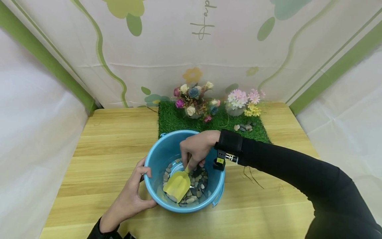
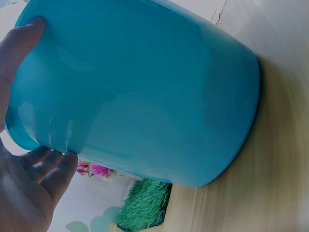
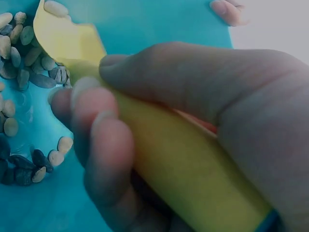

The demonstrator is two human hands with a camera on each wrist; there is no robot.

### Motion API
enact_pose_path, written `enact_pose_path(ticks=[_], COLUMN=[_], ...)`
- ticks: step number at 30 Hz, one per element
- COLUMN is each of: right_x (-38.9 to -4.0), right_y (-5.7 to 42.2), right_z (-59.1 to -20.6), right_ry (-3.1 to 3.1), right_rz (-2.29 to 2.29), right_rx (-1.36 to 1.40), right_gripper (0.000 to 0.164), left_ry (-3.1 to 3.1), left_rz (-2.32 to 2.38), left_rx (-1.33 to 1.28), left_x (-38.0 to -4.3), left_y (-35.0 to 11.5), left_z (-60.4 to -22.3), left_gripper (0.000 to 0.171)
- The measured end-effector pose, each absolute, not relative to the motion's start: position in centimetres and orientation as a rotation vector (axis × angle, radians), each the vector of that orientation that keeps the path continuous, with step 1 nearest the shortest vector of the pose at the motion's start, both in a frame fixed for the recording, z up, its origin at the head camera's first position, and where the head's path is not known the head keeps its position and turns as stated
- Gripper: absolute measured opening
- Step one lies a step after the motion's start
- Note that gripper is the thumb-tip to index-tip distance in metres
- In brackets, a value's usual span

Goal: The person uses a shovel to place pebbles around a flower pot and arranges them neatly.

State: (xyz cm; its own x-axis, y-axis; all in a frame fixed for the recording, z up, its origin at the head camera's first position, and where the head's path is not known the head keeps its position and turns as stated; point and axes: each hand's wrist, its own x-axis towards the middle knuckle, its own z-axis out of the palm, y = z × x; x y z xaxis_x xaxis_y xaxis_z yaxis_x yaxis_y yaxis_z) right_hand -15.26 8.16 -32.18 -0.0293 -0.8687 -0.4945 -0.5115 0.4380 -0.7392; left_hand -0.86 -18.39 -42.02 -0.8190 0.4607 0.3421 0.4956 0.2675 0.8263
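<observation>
Prob. pebbles [image 1: 191, 200] were being scooped, shovel [image 1: 177, 186] gripped by curled R hand [image 1: 198, 149], bucket [image 1: 191, 209] clasped by part-spread L hand [image 1: 131, 196]; level lift needed.

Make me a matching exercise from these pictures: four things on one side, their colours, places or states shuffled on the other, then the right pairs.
Things
1. Shovel
2. Bucket
3. Grass mat
4. Left hand

Descriptions
A. Green, with flowers standing on it
B. At the bucket's rim
C. Yellow, gripped by the right hand
D. Blue, with stones in the bottom

Right pairs: 1-C, 2-D, 3-A, 4-B
</observation>
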Motion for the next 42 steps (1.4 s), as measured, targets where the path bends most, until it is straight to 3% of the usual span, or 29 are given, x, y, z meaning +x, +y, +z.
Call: enact_pose_path(ticks=[42], right_x=[-17.0], right_y=[10.1], right_z=[-29.9], right_ry=[1.541], right_rz=[-0.596], right_rx=[-1.199], right_gripper=[0.02], left_ry=[-2.48], left_rz=[-1.625], left_rx=[-0.943], left_x=[-0.9], left_y=[-18.5], left_z=[-42.1], left_gripper=[0.07])
